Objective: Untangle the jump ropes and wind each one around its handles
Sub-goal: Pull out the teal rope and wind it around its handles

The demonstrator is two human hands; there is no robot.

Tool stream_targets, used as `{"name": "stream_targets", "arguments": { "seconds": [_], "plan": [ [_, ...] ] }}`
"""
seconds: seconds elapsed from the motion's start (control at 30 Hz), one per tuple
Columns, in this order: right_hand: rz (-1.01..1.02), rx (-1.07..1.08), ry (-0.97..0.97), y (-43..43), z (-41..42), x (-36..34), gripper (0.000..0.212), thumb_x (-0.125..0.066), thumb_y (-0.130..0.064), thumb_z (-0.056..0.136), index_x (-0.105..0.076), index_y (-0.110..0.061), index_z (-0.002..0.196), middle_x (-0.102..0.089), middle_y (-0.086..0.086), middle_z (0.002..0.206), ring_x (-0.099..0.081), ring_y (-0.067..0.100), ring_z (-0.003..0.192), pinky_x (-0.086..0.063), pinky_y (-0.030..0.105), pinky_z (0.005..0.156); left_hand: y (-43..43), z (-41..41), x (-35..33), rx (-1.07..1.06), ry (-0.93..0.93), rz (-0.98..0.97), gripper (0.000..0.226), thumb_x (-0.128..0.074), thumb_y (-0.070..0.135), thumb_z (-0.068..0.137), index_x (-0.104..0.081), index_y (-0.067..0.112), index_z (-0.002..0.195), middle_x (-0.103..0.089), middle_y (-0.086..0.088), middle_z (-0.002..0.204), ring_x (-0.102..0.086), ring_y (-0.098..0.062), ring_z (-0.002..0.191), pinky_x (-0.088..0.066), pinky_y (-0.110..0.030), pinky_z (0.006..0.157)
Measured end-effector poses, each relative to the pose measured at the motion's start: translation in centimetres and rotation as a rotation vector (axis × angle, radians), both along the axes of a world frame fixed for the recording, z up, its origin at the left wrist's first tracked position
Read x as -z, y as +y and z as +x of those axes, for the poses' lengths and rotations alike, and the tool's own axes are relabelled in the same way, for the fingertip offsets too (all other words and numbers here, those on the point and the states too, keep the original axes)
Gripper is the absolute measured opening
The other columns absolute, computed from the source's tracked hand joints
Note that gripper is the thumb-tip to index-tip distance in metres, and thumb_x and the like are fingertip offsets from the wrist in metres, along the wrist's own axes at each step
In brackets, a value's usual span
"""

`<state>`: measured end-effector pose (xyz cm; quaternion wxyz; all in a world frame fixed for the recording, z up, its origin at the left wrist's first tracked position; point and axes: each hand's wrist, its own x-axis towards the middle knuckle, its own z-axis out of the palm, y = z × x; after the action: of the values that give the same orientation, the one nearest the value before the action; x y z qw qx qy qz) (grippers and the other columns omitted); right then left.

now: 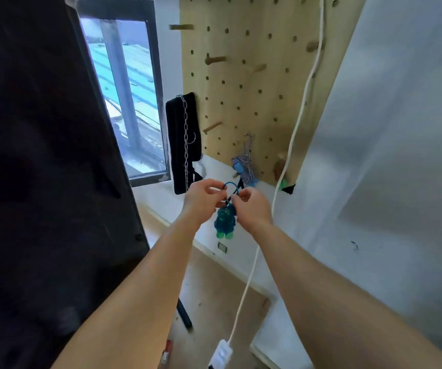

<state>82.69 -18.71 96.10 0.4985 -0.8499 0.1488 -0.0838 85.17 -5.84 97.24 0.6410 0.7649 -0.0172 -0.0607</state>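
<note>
A blue jump rope wound round its translucent blue-green handles [224,222] hangs between my hands, in front of the wooden pegboard. My left hand [201,199] pinches the top of the bundle from the left. My right hand [251,205] pinches it from the right, where a small blue rope loop [231,185] arches above my fingers. A second rope, striped blue and white, wound round a blue handle [244,167], leans against the foot of the pegboard behind my hands.
The pegboard [241,83] carries several wooden pegs. A black strap with a metal chain [185,145] hangs at its left. A white cable [298,123] runs down to a white plug block [221,354]. A white ledge [209,166] lies below; a window is at left.
</note>
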Motion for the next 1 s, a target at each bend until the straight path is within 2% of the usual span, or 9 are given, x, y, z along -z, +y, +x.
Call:
{"name": "stream_targets", "arguments": {
  "seconds": [0.07, 0.2, 0.33, 0.43, 0.5, 0.63, 0.73, 0.83, 1.0],
  "plan": [
    [-0.003, 0.012, 0.002, -0.4, 3.9, 0.4, 0.007, -0.060, -0.025, 0.094, -0.060, -0.019, 0.096, -0.065, 0.000, 0.093, -0.065, 0.019, 0.087, -0.059, 0.042, 0.080, -0.3, 4.3, 0.5, 0.015, -0.001, 0.023, 0.013, -0.066, 0.009, 0.091, -0.069, 0.012, 0.104, -0.072, -0.006, 0.085, -0.071, -0.016, 0.068, -0.051, -0.021, 0.058],
    [-0.041, 0.043, -0.019, -1.4, 11.8, 1.4, 0.011, -0.063, -0.029, 0.093, -0.064, -0.018, 0.094, -0.067, -0.002, 0.090, -0.067, 0.019, 0.086, -0.058, 0.040, 0.080, -1.1, 12.1, 1.8, 0.019, -0.002, 0.026, 0.013, -0.064, 0.010, 0.092, -0.069, 0.014, 0.103, -0.073, -0.005, 0.087, -0.072, -0.012, 0.069, -0.046, -0.011, 0.051],
    [-0.060, 0.073, 0.010, -1.8, 18.3, 4.4, 0.012, -0.063, -0.032, 0.093, -0.064, -0.020, 0.093, -0.068, -0.002, 0.092, -0.067, 0.020, 0.088, -0.057, 0.043, 0.084, -1.8, 18.4, 4.6, 0.028, 0.023, 0.034, 0.015, -0.064, 0.011, 0.093, -0.070, 0.014, 0.106, -0.074, -0.006, 0.093, -0.072, -0.013, 0.070, -0.044, -0.008, 0.050],
    [-0.016, 0.121, 0.061, -2.3, 21.7, 8.2, 0.019, -0.063, -0.032, 0.094, -0.067, -0.016, 0.103, -0.070, 0.000, 0.101, -0.067, 0.021, 0.094, -0.056, 0.040, 0.088, -2.6, 22.3, 8.2, 0.045, 0.048, 0.047, 0.018, -0.064, 0.009, 0.093, -0.070, 0.010, 0.110, -0.073, -0.005, 0.091, -0.069, -0.008, 0.064, -0.044, -0.008, 0.048],
    [0.011, 0.169, 0.089, -2.7, 23.3, 10.8, 0.022, -0.062, -0.032, 0.096, -0.067, -0.014, 0.109, -0.070, 0.002, 0.106, -0.066, 0.022, 0.099, -0.054, 0.036, 0.089, -3.4, 24.5, 11.1, 0.060, 0.060, 0.052, 0.020, -0.065, 0.008, 0.092, -0.071, 0.007, 0.111, -0.073, -0.003, 0.086, -0.068, -0.007, 0.062, -0.044, -0.008, 0.048],
    [0.047, 0.287, 0.057, -3.6, 26.0, 16.1, 0.021, -0.061, -0.030, 0.096, -0.070, -0.013, 0.104, -0.071, 0.003, 0.102, -0.066, 0.021, 0.094, -0.047, 0.027, 0.079, -5.0, 28.2, 16.6, 0.052, 0.081, 0.041, 0.017, -0.067, 0.012, 0.091, -0.072, 0.010, 0.107, -0.073, 0.002, 0.080, -0.071, -0.008, 0.062, -0.045, -0.012, 0.051],
    [0.067, 0.389, 0.019, -3.8, 27.3, 18.3, 0.019, -0.061, -0.031, 0.096, -0.070, -0.015, 0.100, -0.069, -0.002, 0.096, -0.065, 0.019, 0.091, -0.045, 0.026, 0.077, -6.2, 30.0, 19.0, 0.038, 0.069, 0.002, 0.009, -0.068, 0.011, 0.090, -0.071, 0.017, 0.095, -0.074, 0.001, 0.080, -0.071, -0.011, 0.065, -0.052, -0.019, 0.061],
    [0.126, 0.519, -0.019, -3.8, 28.8, 20.0, 0.018, -0.062, -0.032, 0.095, -0.072, -0.017, 0.099, -0.071, -0.001, 0.098, -0.064, 0.017, 0.089, -0.045, 0.025, 0.075, -7.4, 31.8, 20.9, 0.015, 0.059, -0.049, 0.012, -0.070, 0.010, 0.088, -0.070, 0.022, 0.086, -0.074, -0.002, 0.081, -0.071, -0.014, 0.066, -0.054, -0.026, 0.065],
    [0.141, 0.616, -0.050, -4.1, 30.8, 21.5, 0.020, -0.061, -0.034, 0.095, -0.075, -0.019, 0.095, -0.072, -0.004, 0.092, -0.062, 0.014, 0.082, -0.040, 0.022, 0.067, -8.9, 34.5, 22.5, 0.015, 0.023, -0.093, 0.013, -0.072, 0.008, 0.086, -0.073, 0.021, 0.084, -0.075, -0.004, 0.079, -0.070, -0.017, 0.066, -0.060, -0.032, 0.074]
  ]
}}
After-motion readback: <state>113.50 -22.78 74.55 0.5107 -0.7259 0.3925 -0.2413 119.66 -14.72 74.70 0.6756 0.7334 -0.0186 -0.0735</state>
